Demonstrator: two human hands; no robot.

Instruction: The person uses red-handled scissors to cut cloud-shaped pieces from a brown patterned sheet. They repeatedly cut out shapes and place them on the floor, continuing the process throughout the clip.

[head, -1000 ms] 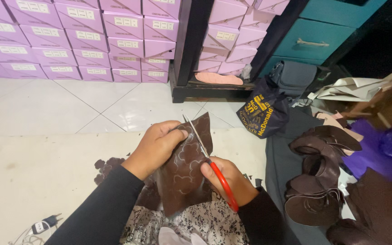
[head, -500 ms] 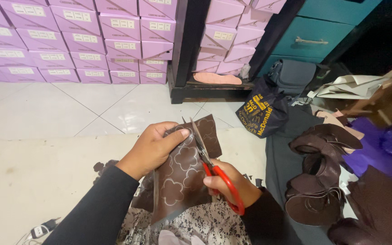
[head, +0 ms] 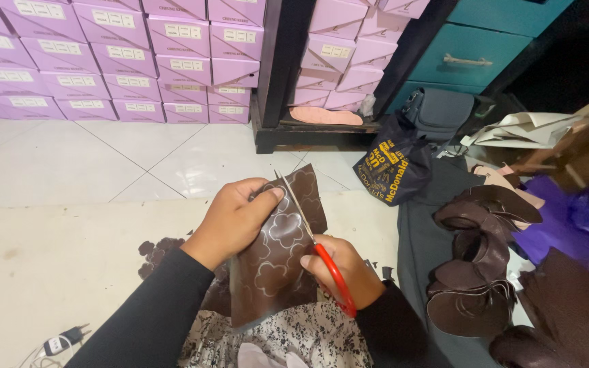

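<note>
Left hand (head: 230, 221) pinches the brown leather sheet (head: 274, 255) taut, right hand (head: 342, 272) grips red-handled scissors (head: 315, 249); best to follow the traced flower outline.

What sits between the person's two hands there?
In the head view, the brown leather sheet with drawn flower outlines and the scissors lie between the left hand and right hand.
</note>
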